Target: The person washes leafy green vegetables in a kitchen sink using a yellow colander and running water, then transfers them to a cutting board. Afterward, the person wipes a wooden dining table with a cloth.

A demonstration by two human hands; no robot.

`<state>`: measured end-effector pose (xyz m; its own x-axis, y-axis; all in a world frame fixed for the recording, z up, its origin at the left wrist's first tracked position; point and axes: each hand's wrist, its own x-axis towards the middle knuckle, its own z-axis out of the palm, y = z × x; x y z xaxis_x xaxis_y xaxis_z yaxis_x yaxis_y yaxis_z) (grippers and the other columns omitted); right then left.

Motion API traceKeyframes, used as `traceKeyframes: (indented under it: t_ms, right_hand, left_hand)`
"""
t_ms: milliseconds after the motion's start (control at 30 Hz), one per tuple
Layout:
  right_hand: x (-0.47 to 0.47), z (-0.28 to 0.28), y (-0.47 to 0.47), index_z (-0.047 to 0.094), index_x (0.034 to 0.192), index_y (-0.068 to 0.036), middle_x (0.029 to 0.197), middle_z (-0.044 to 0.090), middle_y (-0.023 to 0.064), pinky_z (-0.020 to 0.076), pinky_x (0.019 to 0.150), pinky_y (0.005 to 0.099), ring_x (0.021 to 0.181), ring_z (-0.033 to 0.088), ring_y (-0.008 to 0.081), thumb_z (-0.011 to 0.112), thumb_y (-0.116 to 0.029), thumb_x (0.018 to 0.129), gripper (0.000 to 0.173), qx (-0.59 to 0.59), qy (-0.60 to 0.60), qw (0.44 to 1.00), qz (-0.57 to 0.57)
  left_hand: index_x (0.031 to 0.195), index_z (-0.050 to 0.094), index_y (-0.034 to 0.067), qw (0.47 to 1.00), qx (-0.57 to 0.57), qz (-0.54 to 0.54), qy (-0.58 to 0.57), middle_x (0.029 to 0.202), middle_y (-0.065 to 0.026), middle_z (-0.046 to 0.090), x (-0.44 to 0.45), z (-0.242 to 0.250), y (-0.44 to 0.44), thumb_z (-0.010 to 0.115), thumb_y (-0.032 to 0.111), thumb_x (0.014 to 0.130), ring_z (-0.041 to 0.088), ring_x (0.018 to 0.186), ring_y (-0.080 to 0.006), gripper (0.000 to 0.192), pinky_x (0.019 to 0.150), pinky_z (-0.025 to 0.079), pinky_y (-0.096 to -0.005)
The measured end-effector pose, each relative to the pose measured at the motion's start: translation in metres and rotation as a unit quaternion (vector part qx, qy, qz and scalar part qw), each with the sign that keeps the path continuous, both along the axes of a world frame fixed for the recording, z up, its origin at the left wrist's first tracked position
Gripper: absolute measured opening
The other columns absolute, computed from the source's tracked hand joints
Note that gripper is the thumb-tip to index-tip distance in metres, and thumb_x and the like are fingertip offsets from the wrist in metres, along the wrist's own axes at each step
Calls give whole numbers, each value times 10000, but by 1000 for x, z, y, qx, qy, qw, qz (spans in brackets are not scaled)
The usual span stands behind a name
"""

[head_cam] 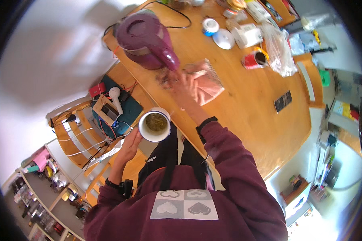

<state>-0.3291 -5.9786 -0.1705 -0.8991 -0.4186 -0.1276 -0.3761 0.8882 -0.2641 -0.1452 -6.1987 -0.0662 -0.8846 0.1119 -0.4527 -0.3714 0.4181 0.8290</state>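
Observation:
My left hand (132,144) holds a white mug (154,137) with a dark blue rim, just off the near edge of the wooden table. Yellowish-green liquid with darker bits shows inside it. My right hand (179,87) is blurred over the table, beside a crumpled pink cloth (203,82) and just below the handle of a purple electric kettle (145,39). Whether its fingers touch the cloth or grip anything cannot be told. The kettle stands at the table's upper left with its lid down.
On the wooden table (250,120) are a red can (254,59), a white-lidded tub (210,27), a white lid (223,39), a clear plastic bag (278,51) and a dark phone (283,101). Left of it, a chair (75,129) bears cables; a white hair dryer (116,98) lies nearby.

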Motion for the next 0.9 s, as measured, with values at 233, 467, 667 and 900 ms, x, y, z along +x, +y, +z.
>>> traceKeyframes:
  t_ms: [233, 467, 667, 900]
  right_hand:
    - [84, -5, 137, 446, 1421, -317, 1383, 443, 8, 376, 949, 473, 1201, 433, 276, 716, -316, 733, 740, -112, -15, 990, 79]
    - [185, 3, 380, 403, 1449, -171, 1448, 391, 93, 285, 1068, 502, 1351, 333, 321, 635, -257, 801, 693, 10, -32, 950, -311]
    - [260, -6, 500, 420, 1431, -228, 1431, 412, 71, 310, 1034, 511, 1304, 370, 322, 633, -279, 819, 651, 99, 126, 783, -600]
    - [214, -9, 222, 451, 1405, -307, 1413, 438, 39, 322, 1001, 515, 1247, 413, 307, 646, -293, 825, 612, 44, -12, 971, -236]
  left_hand:
    - [1014, 501, 42, 994, 69, 80, 8, 778, 6, 429, 34, 7, 28, 354, 357, 1058, 400, 705, -98, 351, 647, 349, -249]
    - [942, 482, 71, 987, 133, 88, 17, 775, 13, 440, 42, -5, 69, 386, 319, 1053, 430, 691, -87, 288, 633, 358, -234]
    - [902, 485, 83, 986, 146, 76, 26, 766, 0, 469, 44, -7, 80, 387, 342, 1053, 449, 670, -94, 316, 627, 375, -245]
    - [879, 472, 88, 991, 107, 72, 35, 718, 6, 428, 44, -4, 81, 379, 347, 1055, 432, 643, -92, 327, 613, 369, -242]
